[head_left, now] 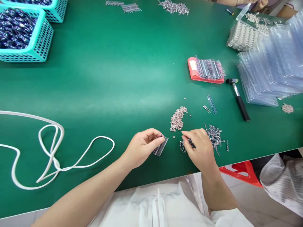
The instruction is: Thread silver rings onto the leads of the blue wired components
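My left hand (148, 145) grips a small dark block of rowed parts with thin wire legs (161, 148) between thumb and fingers, tilted just above the green table. To its right, my right hand (200, 145) has thumb and index fingertip drawn close together. Whatever sits between those tips is too small to make out. Beneath and beside that hand lie dark parts with wire leads (181, 147), partly covered by the fingers. A larger pile of leaded parts (215, 135) spreads by the right wrist. Small pinkish round discs (177, 119) form a loose heap beyond both hands.
A black-handled hammer (241, 104) lies right, near stacked clear plastic trays (267, 69). A red pad (205, 79) carries rows of leaded parts. White cord (53, 151) loops at left; turquoise baskets (44, 41) stand behind. Another person's hands (259, 4) show at the top right.
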Motion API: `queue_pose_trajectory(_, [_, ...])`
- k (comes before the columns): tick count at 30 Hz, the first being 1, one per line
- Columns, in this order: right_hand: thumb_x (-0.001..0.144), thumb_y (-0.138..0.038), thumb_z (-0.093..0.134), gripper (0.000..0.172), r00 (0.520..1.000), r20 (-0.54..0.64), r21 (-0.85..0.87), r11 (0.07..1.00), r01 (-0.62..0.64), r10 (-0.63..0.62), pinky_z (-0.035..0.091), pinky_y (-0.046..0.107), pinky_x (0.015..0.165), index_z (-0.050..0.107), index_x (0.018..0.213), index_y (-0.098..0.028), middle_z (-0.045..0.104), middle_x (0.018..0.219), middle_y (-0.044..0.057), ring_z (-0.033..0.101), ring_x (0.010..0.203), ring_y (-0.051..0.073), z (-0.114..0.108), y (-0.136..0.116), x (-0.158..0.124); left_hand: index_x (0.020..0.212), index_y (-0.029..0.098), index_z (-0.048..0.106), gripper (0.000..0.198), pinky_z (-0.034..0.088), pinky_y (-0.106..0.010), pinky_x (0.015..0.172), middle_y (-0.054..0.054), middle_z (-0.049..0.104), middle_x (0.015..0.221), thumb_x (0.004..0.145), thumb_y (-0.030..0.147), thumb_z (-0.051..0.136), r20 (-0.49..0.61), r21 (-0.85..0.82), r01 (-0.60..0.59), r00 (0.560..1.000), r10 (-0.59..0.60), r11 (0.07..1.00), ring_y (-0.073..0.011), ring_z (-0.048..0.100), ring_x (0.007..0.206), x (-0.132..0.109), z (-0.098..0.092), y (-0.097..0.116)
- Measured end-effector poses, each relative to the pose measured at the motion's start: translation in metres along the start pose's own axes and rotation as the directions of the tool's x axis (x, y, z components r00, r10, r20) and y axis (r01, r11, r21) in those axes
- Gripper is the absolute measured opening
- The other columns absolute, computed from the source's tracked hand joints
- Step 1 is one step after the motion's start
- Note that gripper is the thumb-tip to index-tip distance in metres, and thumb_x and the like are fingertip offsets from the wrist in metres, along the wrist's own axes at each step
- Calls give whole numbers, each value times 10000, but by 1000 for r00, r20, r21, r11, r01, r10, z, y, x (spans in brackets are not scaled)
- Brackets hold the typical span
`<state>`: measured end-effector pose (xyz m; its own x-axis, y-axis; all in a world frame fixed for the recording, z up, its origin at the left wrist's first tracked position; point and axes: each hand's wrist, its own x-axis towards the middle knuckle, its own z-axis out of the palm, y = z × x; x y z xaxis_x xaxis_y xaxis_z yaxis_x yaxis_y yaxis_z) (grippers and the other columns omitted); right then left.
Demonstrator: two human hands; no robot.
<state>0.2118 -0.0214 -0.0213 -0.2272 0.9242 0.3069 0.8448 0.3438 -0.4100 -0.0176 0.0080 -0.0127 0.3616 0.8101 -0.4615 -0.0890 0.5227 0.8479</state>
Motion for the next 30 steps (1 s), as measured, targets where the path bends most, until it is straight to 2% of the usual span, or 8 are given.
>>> queue_pose_trajectory(9, [946, -129, 542, 185, 972, 223, -50, 995, 82, -69, 429, 394, 791, 701, 1010, -200, 675, 967, 85, 538, 934, 238, -1, -5, 6, 820, 137, 639, 211, 473, -241, 608, -4, 644, 732, 827, 331, 722, -2, 18, -15, 1000, 15, 1000, -118, 574, 656, 0, 0, 2])
queue_pose_trajectory(23, [924, -138, 597, 132, 967, 217, -163, 972, 169, -132, 374, 360, 733, 714, 931, -197, 649, 903, 65, 504, 878, 219, 7, -5, 7, 831, 148, 643, 176, 468, -251, 621, -1, 632, 748, 848, 315, 697, 14, 33, -34, 999, 33, 999, -123, 564, 670, -1, 0, 1])
queue_pose_trajectory(30, [933, -144, 576, 134, 980, 167, -158, 979, 131, -104, 391, 361, 707, 709, 915, -147, 630, 820, 74, 485, 785, 207, 14, -13, 3, 834, 152, 639, 165, 468, -250, 632, 4, 626, 754, 851, 308, 690, 15, 37, -45, 999, 45, 998, -119, 561, 669, 0, 0, 1])
